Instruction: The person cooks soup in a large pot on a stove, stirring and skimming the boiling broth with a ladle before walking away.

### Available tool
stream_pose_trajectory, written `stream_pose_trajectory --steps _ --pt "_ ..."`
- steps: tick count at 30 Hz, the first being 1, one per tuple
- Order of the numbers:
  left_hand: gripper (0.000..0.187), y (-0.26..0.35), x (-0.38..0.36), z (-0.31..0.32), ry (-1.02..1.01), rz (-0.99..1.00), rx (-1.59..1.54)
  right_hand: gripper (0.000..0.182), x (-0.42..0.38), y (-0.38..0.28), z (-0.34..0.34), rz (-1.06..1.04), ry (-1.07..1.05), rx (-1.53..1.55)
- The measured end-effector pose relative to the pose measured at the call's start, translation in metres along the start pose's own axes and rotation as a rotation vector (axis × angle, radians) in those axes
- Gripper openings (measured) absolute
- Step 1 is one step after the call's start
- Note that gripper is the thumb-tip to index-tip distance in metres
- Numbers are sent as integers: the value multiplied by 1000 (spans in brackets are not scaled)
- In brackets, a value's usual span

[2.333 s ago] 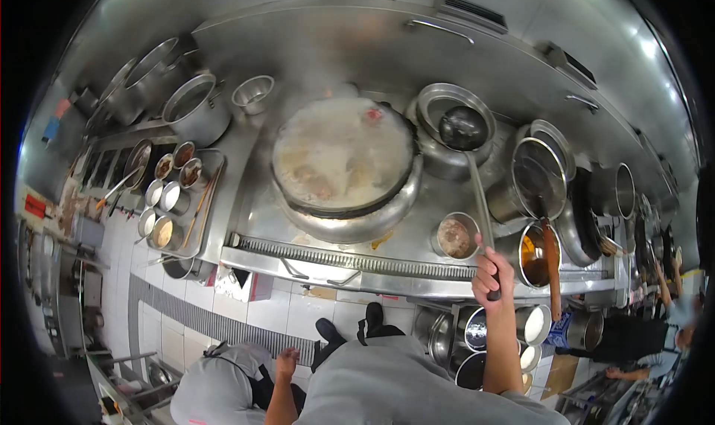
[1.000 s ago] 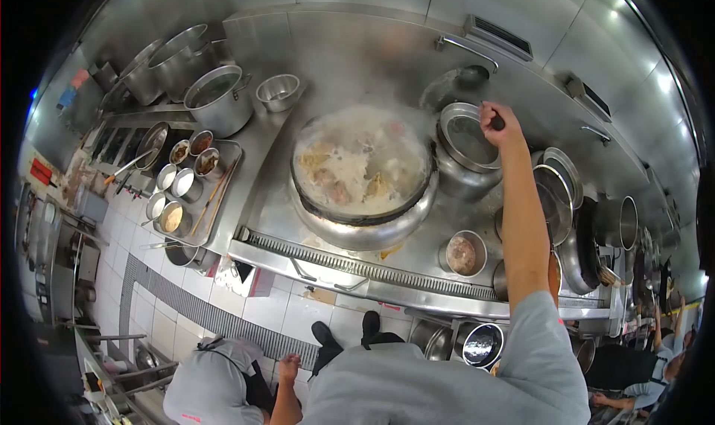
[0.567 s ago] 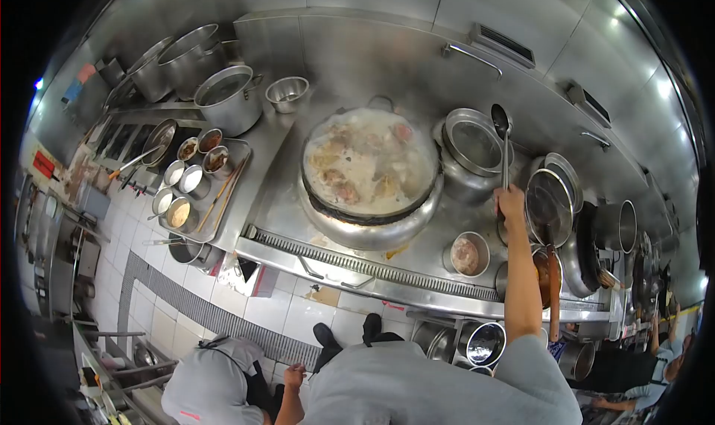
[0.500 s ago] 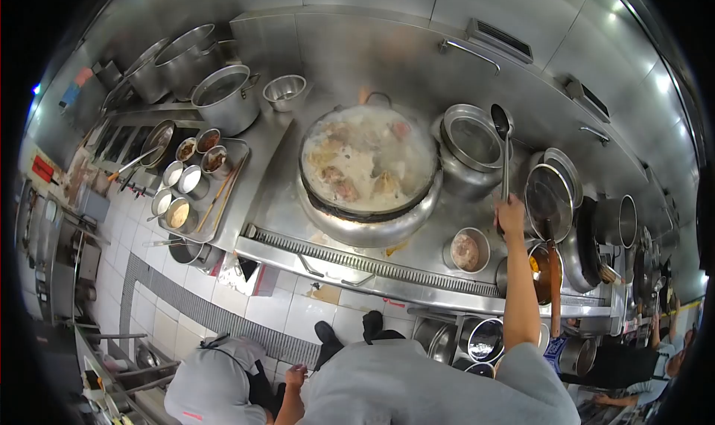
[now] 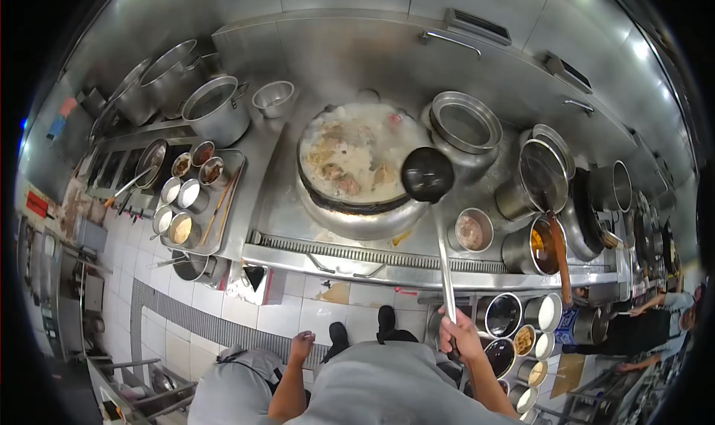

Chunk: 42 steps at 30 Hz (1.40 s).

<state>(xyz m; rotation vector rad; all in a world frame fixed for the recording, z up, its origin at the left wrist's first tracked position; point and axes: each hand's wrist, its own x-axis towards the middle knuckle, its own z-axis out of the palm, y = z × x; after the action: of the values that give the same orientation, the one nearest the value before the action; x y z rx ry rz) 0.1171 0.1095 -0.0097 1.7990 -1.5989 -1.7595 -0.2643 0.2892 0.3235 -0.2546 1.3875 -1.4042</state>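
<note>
My right hand (image 5: pixel 460 336) is wrapped round the handle of a long metal ladle (image 5: pixel 427 175). The ladle's dark round bowl is over the right rim of a large wok of steaming, pale, foamy broth (image 5: pixel 350 153) with chunks in it. Just right of the wok's lower edge is a small metal pot with pinkish contents (image 5: pixel 471 230). My left hand (image 5: pixel 302 347) is low in front of the stove, near my body, with its fingers curled; whether it holds anything is too small to tell.
A tray (image 5: pixel 237 161) with several small seasoning cups and chopsticks lies left. Big pots (image 5: pixel 216 111) are at the back left, a lidded pot (image 5: pixel 468 123) at the back right. Several containers (image 5: pixel 503 315) stand right of my right hand. Other people (image 5: pixel 659 321) are at the far right.
My right hand has come down and toward my body with the ladle, whose bowl has moved from the back right to the wok's edge. My left hand has risen slightly.
</note>
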Motion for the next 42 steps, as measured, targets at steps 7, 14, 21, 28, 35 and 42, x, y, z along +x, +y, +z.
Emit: stream_pose_trajectory --steps 7,14,21,28,35,42 --pt "34 -19 9 -52 -91 -53 71 24 -32 34 54 130 -147 78" --pt "28 -114 25 -103 -99 -39 340 26 -17 58 90 134 -103 -18" --pt "26 -80 20 -123 -160 71 470 28 -20 71 100 123 -86 36" --pt "39 -79 42 -105 -170 45 304 29 -29 72 109 111 -94 118" --pt "35 -54 30 -101 -252 125 341 26 -23 80 125 126 -45 -8" --pt "36 6 4 -82 -273 88 229 27 -15 90 117 157 -26 -13"
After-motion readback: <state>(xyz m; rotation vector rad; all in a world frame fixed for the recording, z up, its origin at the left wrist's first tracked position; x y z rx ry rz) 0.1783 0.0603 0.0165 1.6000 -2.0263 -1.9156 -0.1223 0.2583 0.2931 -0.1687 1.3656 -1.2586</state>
